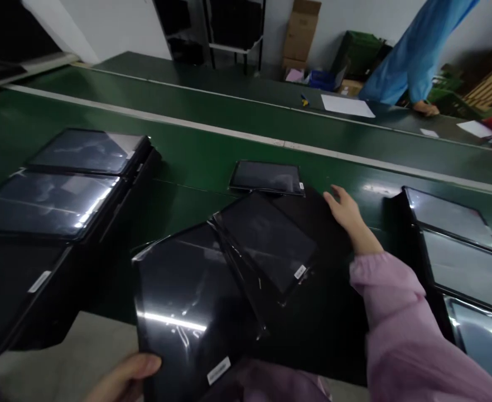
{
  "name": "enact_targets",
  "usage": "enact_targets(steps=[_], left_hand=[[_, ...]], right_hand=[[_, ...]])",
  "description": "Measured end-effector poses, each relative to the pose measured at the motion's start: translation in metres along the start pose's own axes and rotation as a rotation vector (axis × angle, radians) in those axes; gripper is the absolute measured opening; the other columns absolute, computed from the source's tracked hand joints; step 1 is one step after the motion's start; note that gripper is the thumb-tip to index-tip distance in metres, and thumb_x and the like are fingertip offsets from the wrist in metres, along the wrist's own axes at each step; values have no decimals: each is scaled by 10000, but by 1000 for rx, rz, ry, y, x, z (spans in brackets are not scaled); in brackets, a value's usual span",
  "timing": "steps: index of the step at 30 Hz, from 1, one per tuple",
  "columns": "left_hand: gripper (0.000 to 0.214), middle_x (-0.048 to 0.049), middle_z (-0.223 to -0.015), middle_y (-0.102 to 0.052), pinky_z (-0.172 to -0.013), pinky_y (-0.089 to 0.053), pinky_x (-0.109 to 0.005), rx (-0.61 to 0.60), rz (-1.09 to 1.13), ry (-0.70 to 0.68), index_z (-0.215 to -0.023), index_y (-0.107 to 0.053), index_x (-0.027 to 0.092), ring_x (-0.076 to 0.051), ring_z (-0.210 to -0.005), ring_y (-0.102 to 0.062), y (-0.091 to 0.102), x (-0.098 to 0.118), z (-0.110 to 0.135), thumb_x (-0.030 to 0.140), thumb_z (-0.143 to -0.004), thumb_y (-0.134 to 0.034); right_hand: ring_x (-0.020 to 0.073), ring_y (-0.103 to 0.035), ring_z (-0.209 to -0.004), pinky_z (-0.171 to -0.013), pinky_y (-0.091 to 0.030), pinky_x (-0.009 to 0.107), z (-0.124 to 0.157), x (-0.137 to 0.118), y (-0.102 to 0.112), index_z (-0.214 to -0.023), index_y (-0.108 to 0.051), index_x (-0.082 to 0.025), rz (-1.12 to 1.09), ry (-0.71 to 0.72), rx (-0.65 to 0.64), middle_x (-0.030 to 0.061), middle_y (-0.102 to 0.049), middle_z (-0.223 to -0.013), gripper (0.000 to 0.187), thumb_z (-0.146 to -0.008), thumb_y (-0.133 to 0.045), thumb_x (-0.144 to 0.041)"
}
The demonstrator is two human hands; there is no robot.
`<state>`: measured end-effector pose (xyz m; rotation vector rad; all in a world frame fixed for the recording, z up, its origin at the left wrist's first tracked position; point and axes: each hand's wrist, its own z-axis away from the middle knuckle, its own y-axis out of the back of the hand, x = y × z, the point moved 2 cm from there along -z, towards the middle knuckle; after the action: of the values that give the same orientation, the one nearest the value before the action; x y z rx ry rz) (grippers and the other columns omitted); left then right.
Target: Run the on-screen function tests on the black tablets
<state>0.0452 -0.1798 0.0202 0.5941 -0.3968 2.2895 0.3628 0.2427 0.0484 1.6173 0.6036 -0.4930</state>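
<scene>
My left hand (135,368) grips the lower left edge of a large dark tablet screen (179,301), thumb on its glass. The screen has a white label near its lower edge and a bright light reflected across it. Beside it a second film-wrapped screen (271,240) lies tilted, with a white label at its corner. A smaller screen (266,176) lies flat on the green bench behind. My right hand (343,211) is open, fingers apart, just right of a black sheet (333,262) and touching no screen that I can make out.
Stacks of screens (47,204) stand on the left of the green bench (191,153); more screens (467,262) are stacked on the right. Across the bench, a person in a blue sleeve (413,53) rests a hand near white paper (346,106). Cardboard boxes (302,33) stand behind.
</scene>
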Motion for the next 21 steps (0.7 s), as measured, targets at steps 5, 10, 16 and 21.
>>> enact_targets(steps=[5,10,16,21], left_hand=[[452,-46,-934,-845,-794,-689,-395,199,-37,-141,-908,-784,303,-391,-1082,-792,-8,37,-9,383,-491,-938],[502,-54,-937,-834,-829,-680,-344,291,-22,-153,-796,-708,288,-377,-1148,-774,-23,61,-9,379,-384,-979],[367,-26,-1209,-819,-1196,-530,-476,452,-42,-239,-939,-744,325,-352,-1343,-688,1,67,-32,446,-639,-918],[603,-53,-1473,-694,-1285,-420,-601,451,-535,-498,-1371,-690,335,-396,-1522,-515,29,69,-57,679,-876,-665]], right_hand=[[262,-698,-1210,-1072,-577,524,-60,-37,-49,-1305,-685,-177,-88,-113,-129,102,-712,-1337,397,-1013,-716,-445],[226,-724,-1091,-955,-632,447,-81,-66,-64,-1236,-699,-163,-215,-214,-170,80,-728,-1248,323,-1015,-728,-397],[173,-711,-878,-849,-615,368,-7,-48,-25,-971,-668,-157,-415,-234,-1,19,-727,-947,229,-959,-768,-362],[176,-656,-765,-701,-569,326,104,-21,16,-912,-610,-228,-552,-266,245,-8,-697,-829,551,-668,-880,-642]])
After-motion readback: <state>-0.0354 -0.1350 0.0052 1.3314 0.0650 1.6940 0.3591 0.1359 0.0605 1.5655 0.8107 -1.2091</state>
